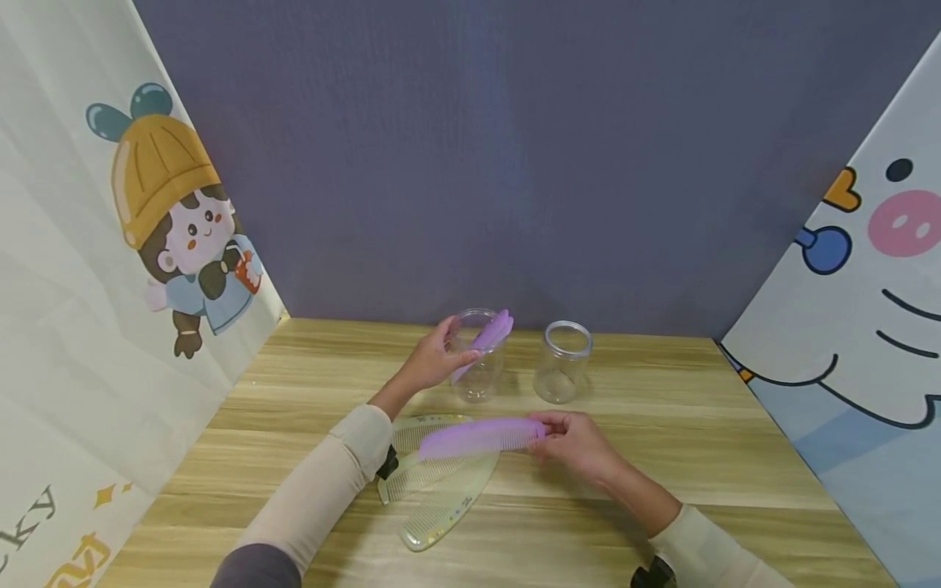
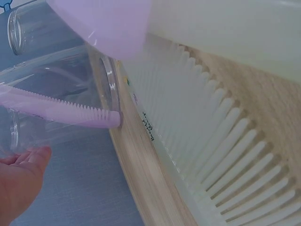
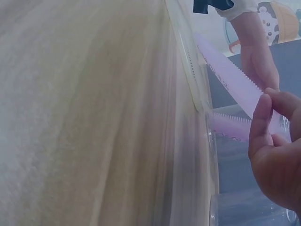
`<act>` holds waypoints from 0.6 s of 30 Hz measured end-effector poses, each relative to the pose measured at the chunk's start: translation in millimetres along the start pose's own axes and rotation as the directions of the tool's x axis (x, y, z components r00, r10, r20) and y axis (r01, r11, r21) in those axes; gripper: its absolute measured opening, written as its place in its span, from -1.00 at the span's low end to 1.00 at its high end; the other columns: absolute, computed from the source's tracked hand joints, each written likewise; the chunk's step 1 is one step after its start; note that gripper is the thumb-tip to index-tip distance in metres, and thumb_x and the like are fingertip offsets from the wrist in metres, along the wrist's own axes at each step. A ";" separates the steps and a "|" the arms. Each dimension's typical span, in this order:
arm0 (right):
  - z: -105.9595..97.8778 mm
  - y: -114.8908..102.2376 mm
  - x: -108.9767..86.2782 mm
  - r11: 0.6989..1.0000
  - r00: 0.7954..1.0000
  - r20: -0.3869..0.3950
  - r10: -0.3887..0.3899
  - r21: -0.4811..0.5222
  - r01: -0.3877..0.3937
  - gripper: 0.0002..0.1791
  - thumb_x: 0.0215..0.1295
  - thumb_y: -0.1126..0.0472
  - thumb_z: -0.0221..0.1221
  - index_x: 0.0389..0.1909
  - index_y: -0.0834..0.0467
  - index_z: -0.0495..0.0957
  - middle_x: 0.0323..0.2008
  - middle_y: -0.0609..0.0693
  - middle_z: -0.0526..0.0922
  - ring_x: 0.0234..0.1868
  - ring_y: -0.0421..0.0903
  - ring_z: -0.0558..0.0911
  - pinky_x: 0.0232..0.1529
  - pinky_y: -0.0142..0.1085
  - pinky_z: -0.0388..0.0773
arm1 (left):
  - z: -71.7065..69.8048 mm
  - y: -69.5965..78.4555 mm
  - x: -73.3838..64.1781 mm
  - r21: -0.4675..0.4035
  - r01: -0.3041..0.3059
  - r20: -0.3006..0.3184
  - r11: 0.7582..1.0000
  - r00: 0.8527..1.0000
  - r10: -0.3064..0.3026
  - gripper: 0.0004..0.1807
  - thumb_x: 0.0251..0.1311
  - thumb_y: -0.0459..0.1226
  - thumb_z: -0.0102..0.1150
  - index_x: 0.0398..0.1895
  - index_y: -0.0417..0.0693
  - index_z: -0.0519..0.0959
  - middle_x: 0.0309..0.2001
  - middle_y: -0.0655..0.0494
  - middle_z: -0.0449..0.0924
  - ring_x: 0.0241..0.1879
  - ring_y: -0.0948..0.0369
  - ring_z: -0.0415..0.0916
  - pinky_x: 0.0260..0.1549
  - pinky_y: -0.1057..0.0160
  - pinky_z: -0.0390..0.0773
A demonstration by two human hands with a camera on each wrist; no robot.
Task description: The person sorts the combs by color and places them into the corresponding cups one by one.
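My left hand [image 1: 429, 361] grips a clear plastic jar [image 1: 479, 387] near its rim, thumb in front and fingers behind. Inside that jar a purple comb [image 1: 497, 329] leans, its upper end sticking out past the rim. A second purple comb [image 1: 478, 438] is pinched at its right end between the thumb and fingers of my right hand [image 1: 577, 447]. It is held roughly level over pale green combs [image 1: 452, 505] fanned out on the table. In the right wrist view the pinched comb [image 3: 230, 77] slants across in front of the left arm.
Right of the gripped jar stands another clear jar [image 1: 561, 382], with nothing seen inside. The wooden table [image 1: 662, 400] meets a dark blue-grey panel [image 1: 588, 163] at the back. Printed cartoon sheets hang on both sides.
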State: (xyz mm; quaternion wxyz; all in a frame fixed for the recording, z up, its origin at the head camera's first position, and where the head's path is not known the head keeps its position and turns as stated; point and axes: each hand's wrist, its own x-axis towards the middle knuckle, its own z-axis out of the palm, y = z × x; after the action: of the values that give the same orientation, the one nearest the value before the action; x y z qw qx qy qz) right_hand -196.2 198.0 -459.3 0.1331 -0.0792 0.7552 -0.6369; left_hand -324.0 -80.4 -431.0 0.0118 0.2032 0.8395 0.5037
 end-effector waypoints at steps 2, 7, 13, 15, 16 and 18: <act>-1.3 -2.1 0.5 1.000 1.000 -0.002 0.003 -0.003 -0.003 -0.38 0.19 0.46 0.32 0.26 0.58 0.40 0.01 0.42 0.65 -0.23 -0.23 0.68 -0.26 -0.40 0.73 | 0.1 0.0 -0.4 0.000 0.005 0.000 1.000 1.000 -0.005 0.01 0.25 0.04 0.38 0.59 -0.18 0.09 0.56 -0.19 0.19 0.54 -0.05 0.20 0.49 0.00 0.33; -5.9 -5.8 2.1 1.000 1.000 -0.021 0.015 -0.013 -0.015 -0.38 0.18 0.44 0.34 0.26 0.56 0.41 0.00 0.40 0.67 -0.21 -0.22 0.68 -0.24 -0.39 0.73 | 0.5 0.0 -0.2 0.000 0.002 -0.001 1.000 1.000 -0.002 0.01 0.24 0.03 0.39 0.59 -0.18 0.09 0.55 -0.20 0.19 0.54 -0.05 0.19 0.49 0.00 0.33; -15.7 -8.6 3.6 1.000 0.998 -0.057 0.010 -0.018 -0.011 -0.39 0.17 0.43 0.33 0.26 0.52 0.45 -0.21 0.04 0.70 -0.25 -0.24 0.66 -0.27 -0.39 0.71 | 0.9 -0.3 0.8 -0.004 -0.007 0.000 1.000 1.000 0.007 -0.01 0.25 -0.01 0.39 0.58 -0.21 0.09 0.54 -0.24 0.20 0.54 -0.06 0.20 0.50 -0.01 0.33; -19.3 -11.0 4.0 1.000 0.998 -0.068 0.000 -0.021 -0.002 -0.39 0.17 0.42 0.34 0.26 0.52 0.45 -0.26 -0.04 0.69 -0.26 -0.25 0.67 -0.27 -0.39 0.72 | 0.8 -0.3 1.0 -0.006 -0.008 0.001 1.000 1.000 0.008 -0.01 0.25 -0.02 0.39 0.58 -0.22 0.10 0.54 -0.25 0.20 0.54 -0.07 0.20 0.50 -0.02 0.32; -21.0 -12.7 4.1 1.000 0.997 -0.072 -0.006 -0.022 0.004 -0.39 0.18 0.41 0.34 0.26 0.52 0.45 -0.27 -0.06 0.68 -0.28 -0.25 0.67 -0.27 -0.39 0.72 | 0.8 -0.3 1.1 -0.007 -0.008 0.001 1.000 1.000 0.008 -0.01 0.25 -0.02 0.40 0.58 -0.22 0.10 0.54 -0.25 0.20 0.54 -0.07 0.20 0.50 -0.02 0.32; -24.7 -16.1 4.2 1.000 0.997 -0.081 -0.012 -0.020 0.010 -0.39 0.18 0.41 0.35 0.26 0.52 0.45 -0.29 -0.07 0.68 -0.30 -0.25 0.67 -0.27 -0.38 0.72 | 0.6 -0.2 1.2 -0.006 -0.006 0.000 1.000 1.000 0.006 -0.01 0.24 -0.02 0.40 0.58 -0.21 0.10 0.54 -0.25 0.21 0.53 -0.07 0.21 0.50 -0.01 0.33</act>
State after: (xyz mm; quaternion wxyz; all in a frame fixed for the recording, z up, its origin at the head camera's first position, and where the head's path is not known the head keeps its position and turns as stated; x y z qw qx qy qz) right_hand -208.4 217.2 -440.1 0.0983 -0.0587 0.7656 -0.6330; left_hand -325.0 -79.5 -431.4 0.0111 0.2059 0.8374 0.5062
